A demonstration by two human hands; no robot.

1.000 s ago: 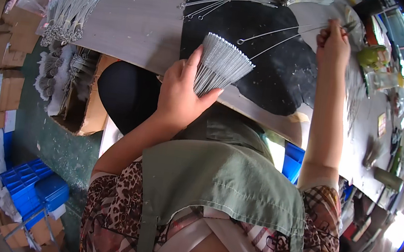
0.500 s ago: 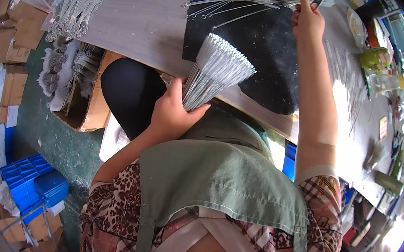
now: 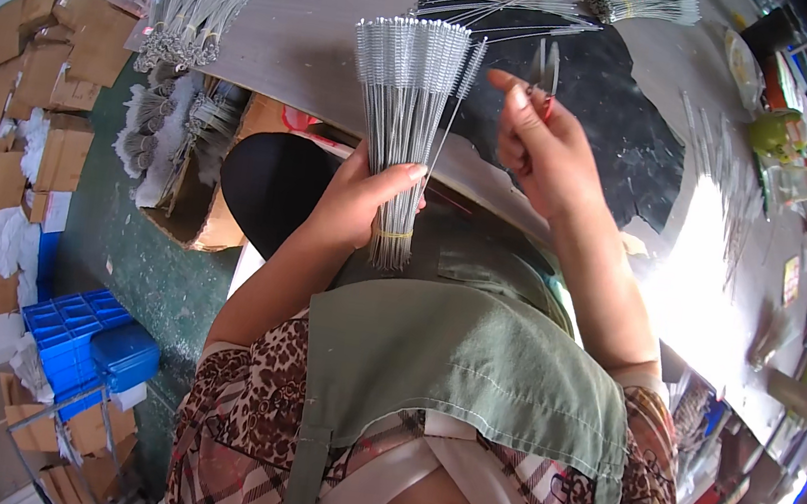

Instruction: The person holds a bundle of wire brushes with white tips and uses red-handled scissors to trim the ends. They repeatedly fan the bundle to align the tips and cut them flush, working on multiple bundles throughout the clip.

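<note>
My left hand (image 3: 365, 192) is closed around a thick bundle of thin wire brushes (image 3: 412, 62), their white bristle ends up and their bare wire stems down. A yellowish band (image 3: 391, 234) rings the stems below my fingers. One brush (image 3: 467, 79) leans out at the bundle's right side. To the right of it, over a black mat (image 3: 621, 118), my right hand (image 3: 558, 160) grips small red-handled pliers (image 3: 546, 73), jaws pointing up and apart from the bundle. Its index finger points toward the bundle.
Loose wire brushes (image 3: 514, 9) lie across the mat's far edge, near another bundle (image 3: 651, 2). A banded pile of brushes (image 3: 196, 10) rests at the table's left. Below it stands a cardboard box (image 3: 212, 213) with more brushes. Blue crates (image 3: 75, 343) are on the floor.
My right hand has come back from the far brushes to beside the bundle, pliers still in it. The bundle in my left hand has turned more upright, and its banded lower end now shows.
</note>
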